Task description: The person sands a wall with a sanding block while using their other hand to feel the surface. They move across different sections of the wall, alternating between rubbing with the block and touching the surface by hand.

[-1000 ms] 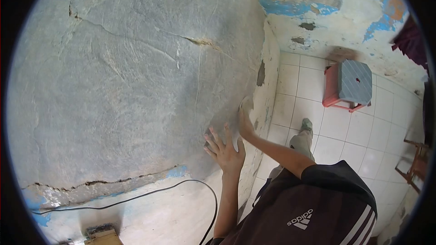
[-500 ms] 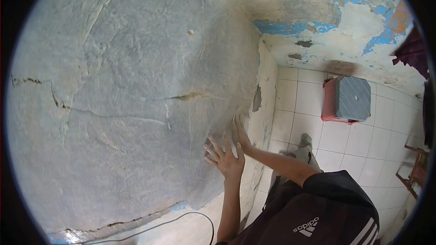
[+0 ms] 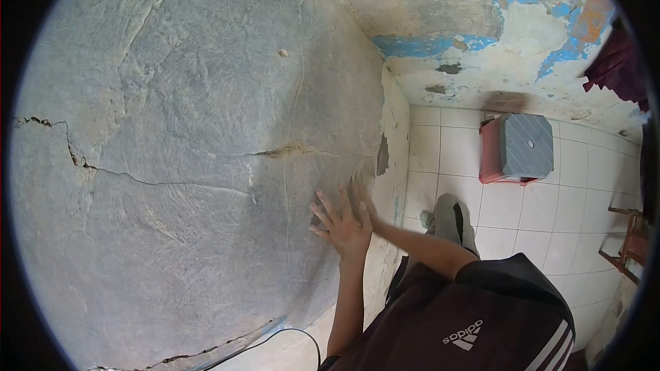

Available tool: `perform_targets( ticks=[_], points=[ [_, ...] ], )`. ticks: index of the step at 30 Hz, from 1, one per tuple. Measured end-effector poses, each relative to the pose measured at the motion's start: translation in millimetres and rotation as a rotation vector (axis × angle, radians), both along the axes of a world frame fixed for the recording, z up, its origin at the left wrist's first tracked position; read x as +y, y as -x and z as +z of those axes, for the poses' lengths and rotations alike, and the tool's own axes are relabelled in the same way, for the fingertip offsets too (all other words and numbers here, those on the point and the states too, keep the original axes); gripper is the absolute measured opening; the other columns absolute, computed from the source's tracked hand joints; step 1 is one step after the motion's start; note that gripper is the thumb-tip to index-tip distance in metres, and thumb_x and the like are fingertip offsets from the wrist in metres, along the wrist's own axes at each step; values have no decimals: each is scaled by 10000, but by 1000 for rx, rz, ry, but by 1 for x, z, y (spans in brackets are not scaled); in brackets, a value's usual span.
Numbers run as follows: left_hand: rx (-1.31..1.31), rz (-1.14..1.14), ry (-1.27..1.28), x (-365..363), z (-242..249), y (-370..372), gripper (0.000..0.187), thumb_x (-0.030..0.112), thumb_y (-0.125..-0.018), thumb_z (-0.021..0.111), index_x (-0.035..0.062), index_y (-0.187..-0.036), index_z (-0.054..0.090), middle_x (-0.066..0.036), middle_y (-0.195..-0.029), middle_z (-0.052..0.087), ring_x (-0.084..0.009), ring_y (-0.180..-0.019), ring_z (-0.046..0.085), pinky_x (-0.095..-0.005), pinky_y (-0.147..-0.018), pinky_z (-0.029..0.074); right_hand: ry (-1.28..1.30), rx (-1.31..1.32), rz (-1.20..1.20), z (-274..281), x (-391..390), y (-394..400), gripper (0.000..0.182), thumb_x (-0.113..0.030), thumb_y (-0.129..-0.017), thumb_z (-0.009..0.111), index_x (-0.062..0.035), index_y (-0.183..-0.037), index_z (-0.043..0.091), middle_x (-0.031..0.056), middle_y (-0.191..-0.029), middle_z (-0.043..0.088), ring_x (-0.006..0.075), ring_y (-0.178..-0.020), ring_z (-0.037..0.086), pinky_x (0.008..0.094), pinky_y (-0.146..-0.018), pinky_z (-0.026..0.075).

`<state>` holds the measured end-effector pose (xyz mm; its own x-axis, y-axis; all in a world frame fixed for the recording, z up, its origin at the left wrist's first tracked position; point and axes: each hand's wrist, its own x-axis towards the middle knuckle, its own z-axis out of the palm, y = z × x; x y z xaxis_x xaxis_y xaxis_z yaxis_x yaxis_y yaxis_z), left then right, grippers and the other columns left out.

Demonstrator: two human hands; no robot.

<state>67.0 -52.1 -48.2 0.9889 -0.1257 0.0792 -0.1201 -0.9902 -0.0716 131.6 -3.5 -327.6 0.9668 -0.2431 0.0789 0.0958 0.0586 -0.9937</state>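
My left hand lies against the grey plastered wall, its fingers spread and stretched out, with dark shadow under the fingertips. Just beside it, partly overlapped, my right hand rests on the same wall near its right edge. Its fingers look extended and flat, though motion blurs them. I see nothing held in either hand. Above the hands, a chipped crack runs across the plaster.
A grey-topped red stool stands on the white tiled floor. Peeling blue paint marks the adjoining wall. A wooden piece of furniture is at the far right, below dark cloth. A black cable curves along the bottom.
My hands have come closer together, the left now overlapping the right. The right hand has blurred. A trousered leg has shifted on the floor, and the view has moved slightly.
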Motion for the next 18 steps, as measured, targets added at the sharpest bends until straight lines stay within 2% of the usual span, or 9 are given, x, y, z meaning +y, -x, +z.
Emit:
perform_targets(
  ticks=[4,6,7,9,10,12,13,15,18],
  points=[
    [-26,-31,24,-3,1,-2,677,462,-912,514,275,-1525,296,-200,-1609,43,-505,-1446,-15,-784,-1022,22,33,157,-96,138,-88,-21,608,-333,-993,384,-21,-1499,258,251,-1524,256,455,-1411,188,502,-1159,195],
    [-7,-41,18,-5,-3,-7,679,458,-909,519,272,-1524,298,-200,-1609,41,-505,-1446,-18,-776,-1029,19,1259,300,423,186,-95,3,608,-357,-1019,363,-41,-1517,212,228,-1554,199,375,-1437,178,476,-1170,180],
    [-4,-44,21,-7,-3,-10,679,458,-909,519,272,-1524,298,-200,-1609,41,-505,-1446,-18,-776,-1029,19,1261,305,422,170,-72,19,608,-357,-1019,363,-41,-1517,212,228,-1554,199,375,-1437,178,476,-1170,180],
    [62,-23,-33,-12,-1,-18,694,451,-903,532,270,-1528,290,-202,-1609,40,-503,-1448,-19,-765,-1041,28,133,-87,-100,121,-18,46,608,-303,-1000,411,-40,-1514,222,234,-1555,189,392,-1434,176,469,-1178,168],
    [61,-26,-32,-15,-3,-21,694,451,-903,532,270,-1528,290,-202,-1609,40,-503,-1448,-19,-765,-1041,28,134,-87,-103,130,-26,47,608,-303,-1000,411,-40,-1514,222,234,-1555,189,392,-1434,176,469,-1178,168],
    [26,-27,-23,-18,-5,-27,706,429,-893,543,279,-1530,278,-198,-1610,30,-499,-1449,-23,-751,-1056,32,-697,-91,267,149,-45,52,617,-267,-989,438,-12,-1506,219,243,-1553,187,397,-1442,150,467,-1180,164],
    [28,-26,-24,-20,-6,-30,706,429,-893,543,279,-1530,278,-198,-1610,30,-499,-1449,-23,-751,-1056,32,-698,-90,268,130,-49,35,617,-267,-989,438,-12,-1506,219,243,-1553,187,397,-1442,150,467,-1180,164],
    [-11,-52,-28,-27,-6,-34,725,413,-886,548,284,-1537,255,-198,-1611,25,-503,-1447,-23,-748,-1059,31,774,38,21,58,-55,-22,619,-235,-976,451,-3,-1502,221,260,-1545,197,431,-1432,171,462,-1175,175],
    [-62,-49,13,-38,0,-40,640,449,-918,494,266,-1510,339,-212,-1596,118,-514,-1433,98,-771,-1026,114,62,150,-56,132,-154,-91,588,-156,-948,457,25,-1472,263,284,-1519,240,496,-1378,245,469,-1162,202]
  ],
)
